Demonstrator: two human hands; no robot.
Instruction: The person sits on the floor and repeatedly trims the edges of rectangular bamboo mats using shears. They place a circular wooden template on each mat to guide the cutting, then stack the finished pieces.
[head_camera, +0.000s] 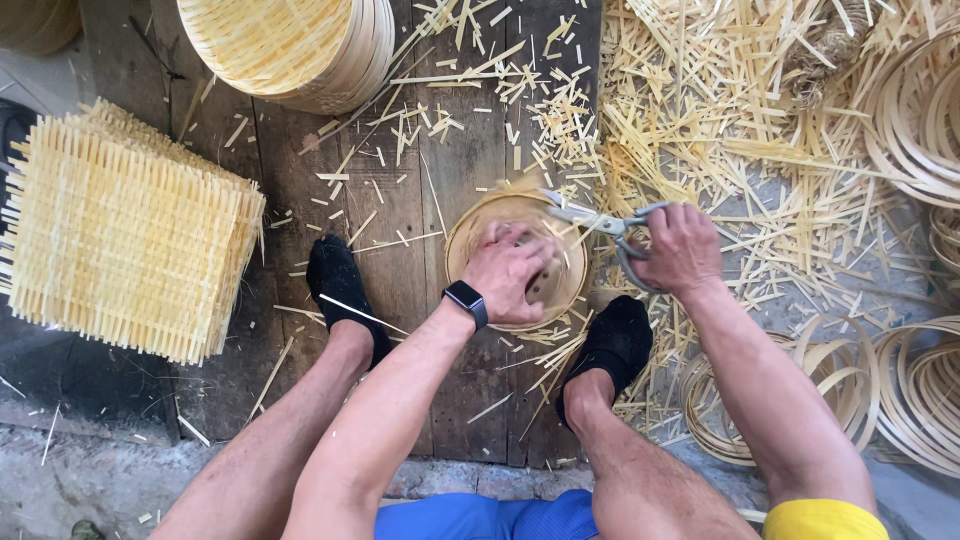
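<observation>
A small round woven bamboo tray (470, 235) lies on dark wooden boards (400, 220) between my two feet in black socks. My left hand (508, 268), with a black watch on the wrist, presses down into the tray's middle. My right hand (683, 248) grips the grey handles of a pair of scissors (590, 217), whose blades reach over the tray's upper right rim. Bamboo trimmings cover the ground around the tray.
A stack of square woven bamboo mats (120, 240) lies at the left. Stacked round trays (290, 45) sit at the top. Bamboo hoops (915, 110) and rings (900, 390) lie at the right. Cut bamboo slivers (720, 110) are piled at the upper right.
</observation>
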